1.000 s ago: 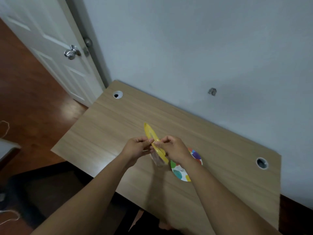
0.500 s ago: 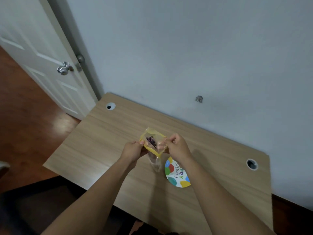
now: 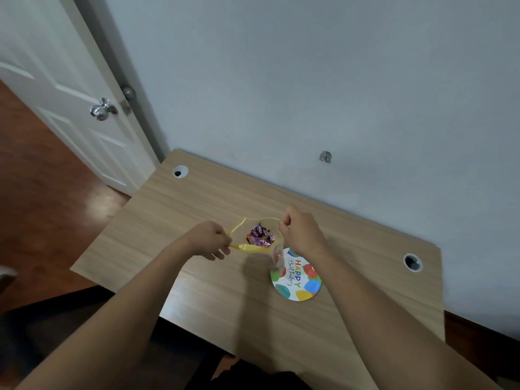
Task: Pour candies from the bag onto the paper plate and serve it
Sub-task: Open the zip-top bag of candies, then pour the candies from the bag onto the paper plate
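A clear bag with a yellow zip rim (image 3: 247,248) hangs upright above the wooden table (image 3: 197,215), its mouth pulled wide. Pink and purple wrapped candies (image 3: 260,236) show inside it. My left hand (image 3: 209,240) pinches the near-left side of the rim, and my right hand (image 3: 299,231) pinches the far-right side. A round paper plate (image 3: 299,280) with coloured balloons and "Happy Birthday" lies flat on the table just right of and below the bag; the bag's lower end overlaps its left edge. No candy is on the plate.
The table stands against a pale wall (image 3: 309,80), with a cable hole at the back left (image 3: 180,172) and another at the right (image 3: 412,262). A white door with a metal knob (image 3: 102,109) is to the left, over a dark wood floor.
The bag's mouth went from a closed flat strip to half open, and now gapes wide between my hands. My hands have moved apart and the candies show.
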